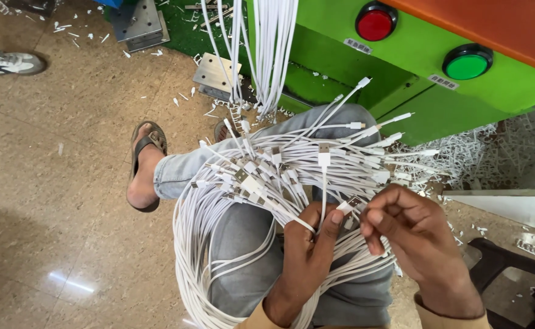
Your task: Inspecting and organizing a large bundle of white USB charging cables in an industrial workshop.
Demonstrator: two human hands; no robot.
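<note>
A big bundle of white cables (261,183) with metal plug ends lies looped over my lap, on grey trousers (243,244). My left hand (307,256) grips the bundle near its middle, one cable running up between its fingers. Just to the right, my right hand (410,234) pinches cable ends with fingertips bent inward. Plug ends fan out toward the upper right (377,143).
A green machine (401,67) with a red button (375,22) and a green button (466,63) stands ahead. More white cables (267,49) hang from above. My sandalled foot (144,167) rests on the tan floor. White plastic scraps (487,158) litter the right. Another person's shoe (8,63) at far left.
</note>
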